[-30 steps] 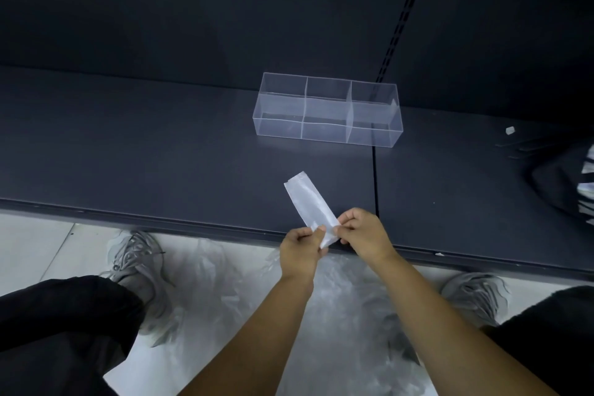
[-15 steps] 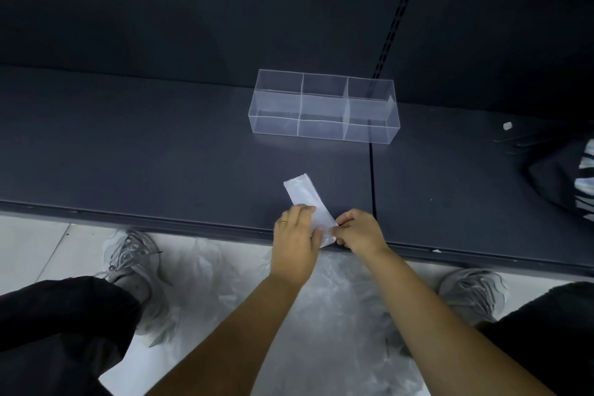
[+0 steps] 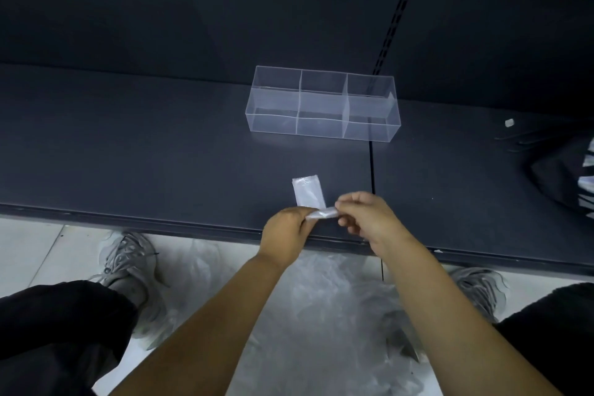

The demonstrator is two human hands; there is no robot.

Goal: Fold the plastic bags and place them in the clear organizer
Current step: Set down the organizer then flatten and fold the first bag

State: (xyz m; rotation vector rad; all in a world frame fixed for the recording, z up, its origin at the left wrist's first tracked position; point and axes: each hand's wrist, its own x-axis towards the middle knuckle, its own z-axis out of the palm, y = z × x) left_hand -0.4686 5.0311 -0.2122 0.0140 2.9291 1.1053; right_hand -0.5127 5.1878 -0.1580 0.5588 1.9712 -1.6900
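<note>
A folded strip of clear plastic bag [image 3: 308,191] lies on the dark shelf [image 3: 160,145] near its front edge. Its near end is bent over to the right. My left hand [image 3: 287,228] pinches the strip at the bend. My right hand [image 3: 366,215] pinches the turned-over end between thumb and fingers. The clear organizer [image 3: 323,103], with three compartments in a row, stands farther back on the shelf, and I see nothing inside it.
A heap of loose clear plastic bags [image 3: 321,315] lies on the pale floor between my grey shoes [image 3: 131,270]. A dark bag with white stripes [image 3: 572,170] sits at the right edge of the shelf. A small white scrap [image 3: 509,122] lies near it.
The strip's free part has swung from slanting left to nearly straight and looks shorter. My left hand went from lying flat on it to pinching it. My right hand folded the near end over.
</note>
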